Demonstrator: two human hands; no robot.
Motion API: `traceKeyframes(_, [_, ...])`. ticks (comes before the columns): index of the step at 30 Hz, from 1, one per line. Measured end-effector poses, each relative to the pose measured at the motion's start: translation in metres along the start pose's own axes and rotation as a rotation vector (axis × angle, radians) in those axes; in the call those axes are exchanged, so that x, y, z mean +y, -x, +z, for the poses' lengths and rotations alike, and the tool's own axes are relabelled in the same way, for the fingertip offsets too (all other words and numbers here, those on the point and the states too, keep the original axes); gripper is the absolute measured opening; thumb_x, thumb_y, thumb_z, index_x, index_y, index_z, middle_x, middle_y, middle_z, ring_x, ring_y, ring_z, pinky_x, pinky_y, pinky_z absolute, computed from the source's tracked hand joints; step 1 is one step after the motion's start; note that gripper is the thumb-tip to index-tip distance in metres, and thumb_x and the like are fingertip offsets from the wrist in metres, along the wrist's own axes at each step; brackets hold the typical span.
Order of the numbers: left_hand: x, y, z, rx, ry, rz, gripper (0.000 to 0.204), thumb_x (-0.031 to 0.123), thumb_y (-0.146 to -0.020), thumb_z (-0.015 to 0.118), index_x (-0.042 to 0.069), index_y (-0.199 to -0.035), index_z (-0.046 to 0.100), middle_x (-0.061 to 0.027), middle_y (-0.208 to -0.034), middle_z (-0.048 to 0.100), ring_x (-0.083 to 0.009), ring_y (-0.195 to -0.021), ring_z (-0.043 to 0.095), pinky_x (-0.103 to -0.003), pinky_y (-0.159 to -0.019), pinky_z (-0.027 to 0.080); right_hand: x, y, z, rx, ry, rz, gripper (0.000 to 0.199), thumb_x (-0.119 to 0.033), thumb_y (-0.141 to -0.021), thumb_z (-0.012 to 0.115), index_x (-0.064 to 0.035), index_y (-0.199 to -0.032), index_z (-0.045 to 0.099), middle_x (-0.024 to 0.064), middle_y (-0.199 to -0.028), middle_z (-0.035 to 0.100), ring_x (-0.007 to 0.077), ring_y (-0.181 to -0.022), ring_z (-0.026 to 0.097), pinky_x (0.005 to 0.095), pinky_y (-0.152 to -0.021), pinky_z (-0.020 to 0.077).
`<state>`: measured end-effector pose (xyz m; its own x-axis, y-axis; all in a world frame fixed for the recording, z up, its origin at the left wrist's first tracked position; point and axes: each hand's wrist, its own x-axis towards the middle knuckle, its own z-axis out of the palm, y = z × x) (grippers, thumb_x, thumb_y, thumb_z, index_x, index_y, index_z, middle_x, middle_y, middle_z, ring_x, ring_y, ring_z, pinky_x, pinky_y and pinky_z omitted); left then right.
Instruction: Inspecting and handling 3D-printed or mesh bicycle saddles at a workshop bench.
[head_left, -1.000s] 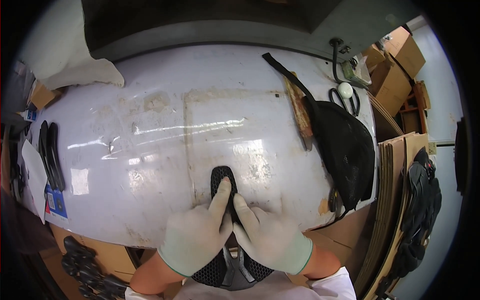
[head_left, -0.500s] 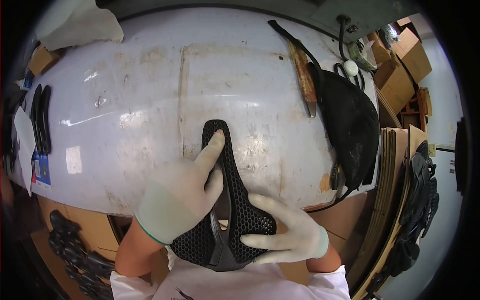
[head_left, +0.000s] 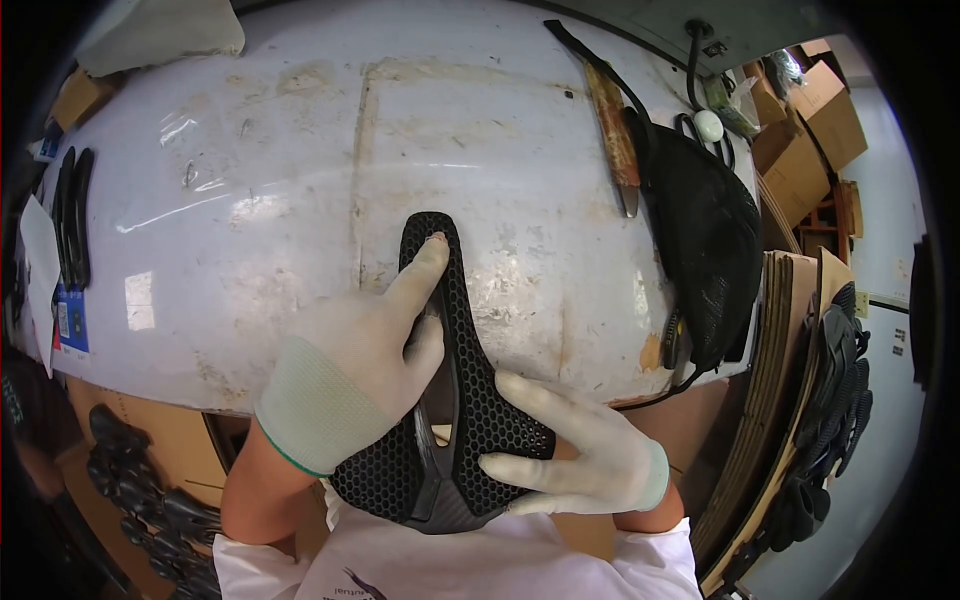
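Note:
A black bicycle saddle with honeycomb padding and a long central slot lies in front of me, its nose pointing away and its wide rear close to my shirt. My left hand, in a pale knitted glove, holds it from the left. The bare tip of the index finger presses on the nose, the thumb lies by the slot, and the other fingers are hidden. My right hand, also gloved, grips the right rear wing with its fingers spread over the padding; what lies beneath the wing is hidden.
On the stained white table, a black mesh bag and a worn wooden-handled blade lie at right. Black strips lie at left. More black saddles sit by cardboard at right, others at lower left.
The saddle and both hands sit slightly higher in the picture, and the view has shifted a little. My grip looks much the same. More of another person shows at the left edge.

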<state>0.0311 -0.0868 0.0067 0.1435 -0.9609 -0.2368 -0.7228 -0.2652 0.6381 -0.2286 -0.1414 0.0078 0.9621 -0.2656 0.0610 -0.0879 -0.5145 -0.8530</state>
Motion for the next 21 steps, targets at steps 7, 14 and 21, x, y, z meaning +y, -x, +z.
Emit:
traceKeyframes(7, [0.000,-0.002,0.004,0.029,0.024,0.027,0.055,0.008,-0.090,0.063,0.005,-0.145,0.057,-0.0278,-0.082,0.067,-0.0408,-0.068,0.069,-0.045,-0.066,0.053,-0.008,0.000,0.000,0.011,0.105,0.003,0.056,-0.029,-0.084,0.083,-0.0149,-0.136,0.068,0.0336,-0.155,0.042,0.0460,-0.133,0.054,0.0456,-0.108,0.0495])
traceKeyframes(14, [0.000,0.001,0.008,0.064,0.010,-0.012,0.050,0.007,-0.093,0.064,0.006,-0.143,0.060,-0.0262,-0.077,0.066,-0.0385,-0.064,0.068,-0.044,-0.063,0.052,0.004,0.007,0.007,0.020,0.091,-0.060,0.063,-0.047,-0.081,0.084,-0.0132,-0.133,0.071,0.0381,-0.155,0.038,0.0514,-0.129,0.058,0.0506,-0.105,0.0503])
traceKeyframes(21, [0.000,0.001,0.009,0.075,-0.039,0.013,0.052,0.012,-0.095,0.062,0.007,-0.146,0.056,-0.0187,-0.066,0.063,-0.0353,-0.059,0.065,-0.045,-0.057,0.051,0.008,0.006,0.033,0.125,-0.099,-0.077,0.078,-0.041,-0.082,0.086,-0.0047,-0.145,0.057,0.0411,-0.158,0.031,0.0578,-0.142,0.041,0.0556,-0.115,0.0412])
